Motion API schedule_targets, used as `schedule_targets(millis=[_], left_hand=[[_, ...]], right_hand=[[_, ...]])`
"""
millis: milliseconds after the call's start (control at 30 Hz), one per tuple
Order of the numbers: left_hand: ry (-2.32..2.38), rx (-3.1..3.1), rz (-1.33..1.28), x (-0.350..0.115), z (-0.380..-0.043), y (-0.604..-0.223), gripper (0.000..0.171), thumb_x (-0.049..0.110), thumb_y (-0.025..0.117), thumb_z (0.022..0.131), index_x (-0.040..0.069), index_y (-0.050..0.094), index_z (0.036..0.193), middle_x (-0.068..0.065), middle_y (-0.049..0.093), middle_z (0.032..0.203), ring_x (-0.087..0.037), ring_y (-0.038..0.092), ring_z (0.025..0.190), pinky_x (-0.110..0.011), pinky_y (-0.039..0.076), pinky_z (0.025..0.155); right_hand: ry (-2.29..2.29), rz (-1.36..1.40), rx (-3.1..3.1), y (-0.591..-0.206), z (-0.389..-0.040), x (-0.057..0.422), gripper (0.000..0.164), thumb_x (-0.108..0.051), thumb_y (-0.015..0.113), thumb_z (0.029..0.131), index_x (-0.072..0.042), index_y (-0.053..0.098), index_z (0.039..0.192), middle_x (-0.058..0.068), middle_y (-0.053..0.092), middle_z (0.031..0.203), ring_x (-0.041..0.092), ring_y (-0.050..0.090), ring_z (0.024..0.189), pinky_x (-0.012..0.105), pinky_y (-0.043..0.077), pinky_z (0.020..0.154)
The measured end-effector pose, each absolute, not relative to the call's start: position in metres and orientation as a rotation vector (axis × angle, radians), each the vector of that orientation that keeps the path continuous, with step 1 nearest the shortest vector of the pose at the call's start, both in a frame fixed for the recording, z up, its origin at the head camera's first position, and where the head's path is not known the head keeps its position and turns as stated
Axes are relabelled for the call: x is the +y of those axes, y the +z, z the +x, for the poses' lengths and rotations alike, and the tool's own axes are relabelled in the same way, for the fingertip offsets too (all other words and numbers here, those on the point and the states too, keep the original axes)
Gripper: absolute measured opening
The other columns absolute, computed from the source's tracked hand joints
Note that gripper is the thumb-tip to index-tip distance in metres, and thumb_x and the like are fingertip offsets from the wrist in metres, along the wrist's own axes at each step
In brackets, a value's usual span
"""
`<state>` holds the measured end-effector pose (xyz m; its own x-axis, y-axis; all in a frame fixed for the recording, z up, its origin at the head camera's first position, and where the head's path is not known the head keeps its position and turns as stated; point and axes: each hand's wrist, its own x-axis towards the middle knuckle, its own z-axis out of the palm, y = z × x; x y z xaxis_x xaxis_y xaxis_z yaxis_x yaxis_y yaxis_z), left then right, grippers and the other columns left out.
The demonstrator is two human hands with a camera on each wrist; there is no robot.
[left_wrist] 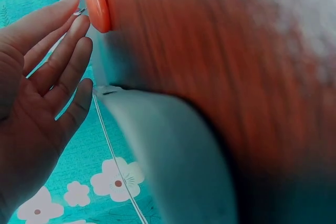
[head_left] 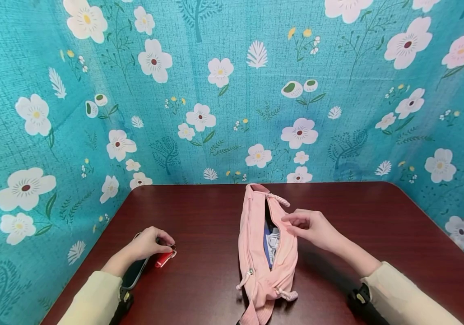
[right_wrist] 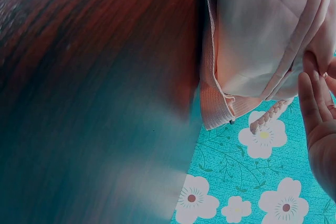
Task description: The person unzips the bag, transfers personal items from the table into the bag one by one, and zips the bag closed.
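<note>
My left hand pinches a metal key ring with a red fob between thumb and fingertips at the left of the table. In the left wrist view the fob hangs from the ring, close to the fingertips. A pink fabric bag lies lengthwise in the middle, its top zipper undone. My right hand pinches the right edge of that opening, holding it wide. Inside show a coiled white cable and something blue. The right wrist view has the bag's side beside my fingers.
A dark phone-like slab with a silver rim lies under my left forearm. Braided zipper pulls and a strap stick out from the bag's near end. A blue flowered cloth hangs behind the dark red wooden table.
</note>
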<state>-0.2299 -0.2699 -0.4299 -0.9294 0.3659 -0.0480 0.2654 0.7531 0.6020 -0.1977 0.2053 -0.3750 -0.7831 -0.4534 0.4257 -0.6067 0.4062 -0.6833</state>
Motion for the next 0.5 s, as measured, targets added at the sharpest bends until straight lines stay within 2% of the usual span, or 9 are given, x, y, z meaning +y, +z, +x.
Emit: schedule_targets(millis=[200,433,500], left_hand=[[0.937,2.766,0.563,-0.2702,-0.2321,-0.4319,0.008,0.006,0.077,0.081,0.009,0.075,0.089,0.003,0.069,0.082,-0.016,0.056,0.073,-0.027,0.051,0.063],[0.898,2.795,0.508,-0.2686,-0.2334,-0.4345,0.007,0.006,0.077,0.081,0.012,0.075,0.085,0.005,0.067,0.079,-0.016,0.055,0.073,-0.027,0.052,0.061],[0.891,2.800,0.503,-0.2683,-0.2332,-0.4344,0.007,0.007,0.078,0.081,0.013,0.075,0.084,0.005,0.067,0.078,-0.016,0.055,0.072,-0.027,0.052,0.060]], right_hand=[[1.322,0.942,-2.488,-0.3753,-0.1978,0.2057,0.025,0.010,0.072,0.081,0.008,0.069,0.105,0.008,0.065,0.080,0.016,0.062,0.066,0.026,0.050,0.056],[1.336,0.943,-2.481,-0.3759,-0.1973,0.2060,0.025,0.010,0.071,0.081,0.008,0.069,0.106,0.010,0.066,0.081,0.017,0.062,0.066,0.026,0.051,0.057],[1.348,0.945,-2.477,-0.3847,-0.2034,0.2098,0.025,0.006,0.072,0.082,0.005,0.070,0.107,0.006,0.066,0.082,0.015,0.062,0.067,0.025,0.050,0.057]])
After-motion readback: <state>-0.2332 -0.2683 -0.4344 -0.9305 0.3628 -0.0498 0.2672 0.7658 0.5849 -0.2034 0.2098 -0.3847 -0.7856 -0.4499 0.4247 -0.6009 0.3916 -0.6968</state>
